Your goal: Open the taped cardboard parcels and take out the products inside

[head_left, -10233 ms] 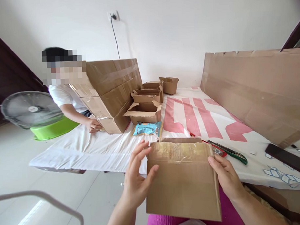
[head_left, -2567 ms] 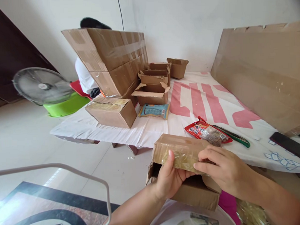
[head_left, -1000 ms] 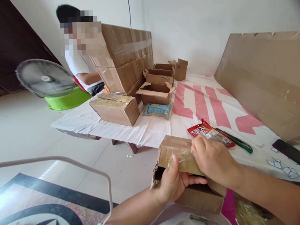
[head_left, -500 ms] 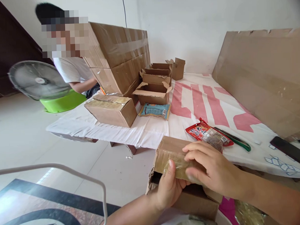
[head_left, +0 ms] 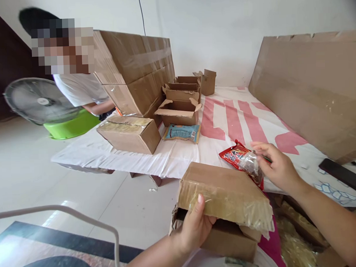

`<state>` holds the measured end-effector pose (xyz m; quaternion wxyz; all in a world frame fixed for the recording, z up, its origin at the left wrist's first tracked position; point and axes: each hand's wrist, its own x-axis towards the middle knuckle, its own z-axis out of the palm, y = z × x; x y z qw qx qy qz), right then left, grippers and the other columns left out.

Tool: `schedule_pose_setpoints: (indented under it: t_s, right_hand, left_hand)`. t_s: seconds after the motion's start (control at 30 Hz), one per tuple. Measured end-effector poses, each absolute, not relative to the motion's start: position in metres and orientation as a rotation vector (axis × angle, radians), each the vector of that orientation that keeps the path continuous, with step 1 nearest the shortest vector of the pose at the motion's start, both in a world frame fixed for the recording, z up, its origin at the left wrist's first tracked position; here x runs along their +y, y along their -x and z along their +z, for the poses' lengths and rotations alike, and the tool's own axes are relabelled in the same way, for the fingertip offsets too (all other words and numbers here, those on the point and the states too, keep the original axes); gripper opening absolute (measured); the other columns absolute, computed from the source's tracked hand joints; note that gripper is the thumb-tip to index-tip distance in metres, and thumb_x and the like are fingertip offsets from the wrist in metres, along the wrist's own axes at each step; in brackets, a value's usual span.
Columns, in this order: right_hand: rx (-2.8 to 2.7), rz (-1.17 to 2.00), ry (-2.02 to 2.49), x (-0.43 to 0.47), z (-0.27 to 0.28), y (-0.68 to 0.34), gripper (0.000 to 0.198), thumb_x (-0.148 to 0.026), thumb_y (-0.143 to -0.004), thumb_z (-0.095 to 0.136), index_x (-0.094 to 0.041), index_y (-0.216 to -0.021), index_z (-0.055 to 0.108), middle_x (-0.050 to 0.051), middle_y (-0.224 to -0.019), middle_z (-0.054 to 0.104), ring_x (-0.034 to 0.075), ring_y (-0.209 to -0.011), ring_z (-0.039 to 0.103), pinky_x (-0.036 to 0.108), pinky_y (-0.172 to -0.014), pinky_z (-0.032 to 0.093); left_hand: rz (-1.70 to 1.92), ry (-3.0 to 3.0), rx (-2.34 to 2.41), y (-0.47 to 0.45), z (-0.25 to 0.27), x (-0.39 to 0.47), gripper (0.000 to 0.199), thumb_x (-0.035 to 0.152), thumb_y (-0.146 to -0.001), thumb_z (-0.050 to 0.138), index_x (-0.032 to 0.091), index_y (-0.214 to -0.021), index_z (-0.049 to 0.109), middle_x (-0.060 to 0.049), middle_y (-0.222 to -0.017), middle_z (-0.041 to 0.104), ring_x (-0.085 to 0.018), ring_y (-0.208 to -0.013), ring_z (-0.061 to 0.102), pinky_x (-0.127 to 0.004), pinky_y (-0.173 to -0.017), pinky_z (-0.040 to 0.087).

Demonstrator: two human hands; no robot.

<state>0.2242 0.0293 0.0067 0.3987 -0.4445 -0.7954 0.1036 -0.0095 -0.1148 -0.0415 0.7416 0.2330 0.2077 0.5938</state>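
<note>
A cardboard box [head_left: 216, 186] is tilted in front of me with its taped flap partly lifted and a dark gap beneath. My left hand [head_left: 197, 222] grips the flap's edge, thumb on the clear tape and fingers tucked under it. Over the table edge, my right hand [head_left: 274, 163] has its fingers closed around a slim green-handled knife [head_left: 267, 159], most of which the hand hides. Right beside those fingers lies a red snack packet [head_left: 235, 155] with a see-through section.
A blue packet [head_left: 182, 132] lies before several open boxes [head_left: 177, 114]. One taped box [head_left: 128, 135] sits near stacked large cartons [head_left: 141, 76]. A black phone [head_left: 343, 176] is at right. A co-worker [head_left: 77, 88] sits behind the stack, near a fan [head_left: 42, 101]. Crumpled tape [head_left: 295, 242] lies below right.
My right hand has left the box flap and moved right and up to the knife on the table. My left hand still holds the flap. The view has shifted slightly.
</note>
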Motion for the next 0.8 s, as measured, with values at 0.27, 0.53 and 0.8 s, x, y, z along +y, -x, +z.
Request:
schedule_pose_setpoints:
  t_s: [0.27, 0.53, 0.8]
  right_hand:
    - [-2.062, 0.591, 1.056, 0.006, -0.03, -0.246, 0.022, -0.021, -0.097, 0.035, -0.022, -0.098, 0.058, -0.001, -0.071, 0.063, 0.011, -0.051, 0.059, 0.024, -0.054, 0.05]
    - [-2.151, 0.644, 1.032, -0.018, -0.055, -0.213, 0.016, -0.03, -0.096, 0.045, -0.022, -0.097, 0.059, 0.003, -0.082, 0.063, 0.016, -0.075, 0.062, 0.03, -0.07, 0.053]
    - [-1.878, 0.799, 1.172, -0.031, -0.087, -0.197, 0.029, -0.044, -0.093, 0.05, -0.02, -0.078, 0.058, 0.002, -0.07, 0.061, 0.016, -0.063, 0.057, 0.029, -0.061, 0.048]
  left_hand:
    - [1.479, -0.883, 0.816, 0.066, 0.001, -0.076, 0.038, 0.04, -0.08, 0.071, 0.021, -0.112, 0.064, -0.008, -0.118, 0.066, -0.027, -0.11, 0.063, -0.041, -0.09, 0.054]
    - [1.129, -1.607, 1.503, 0.135, 0.044, 0.033, 0.046, 0.041, -0.083, 0.063, 0.016, -0.121, 0.059, -0.012, -0.122, 0.064, -0.027, -0.113, 0.06, -0.045, -0.099, 0.046]
    - [1.915, -2.594, 1.662, 0.108, 0.014, 0.043, 0.012, 0.023, -0.085, 0.057, 0.019, -0.095, 0.062, -0.011, -0.107, 0.065, -0.026, -0.106, 0.057, -0.047, -0.096, 0.043]
